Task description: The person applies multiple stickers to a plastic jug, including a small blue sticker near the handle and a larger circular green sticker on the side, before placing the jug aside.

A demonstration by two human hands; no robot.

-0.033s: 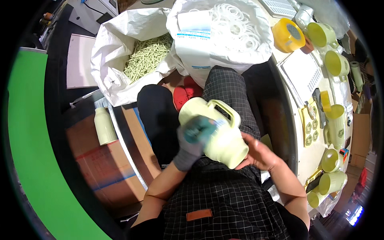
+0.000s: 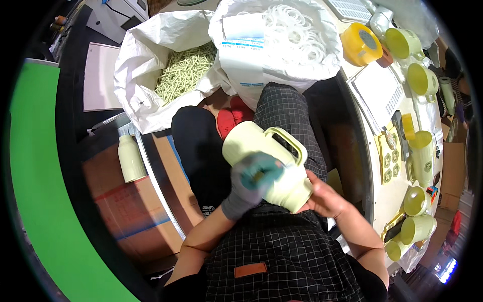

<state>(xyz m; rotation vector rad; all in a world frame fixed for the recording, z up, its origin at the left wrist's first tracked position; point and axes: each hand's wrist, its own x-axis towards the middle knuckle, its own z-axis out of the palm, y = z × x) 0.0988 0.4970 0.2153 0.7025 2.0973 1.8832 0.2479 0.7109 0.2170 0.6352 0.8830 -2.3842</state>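
My right hand (image 2: pixel 326 199) grasps the jug (image 2: pixel 245 142) by its narrow end; my left hand (image 2: pixel 254 178) touches its side, grip unclear.

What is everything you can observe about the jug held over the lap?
The pale yellow-green jug looks smooth, its material uncertain, with a loop handle and a narrower end. It lies slantwise above the lap, narrower end lower right, handle upper right. The gloved left hand, blurred, covers part of its side; the bare right hand holds the narrower end.
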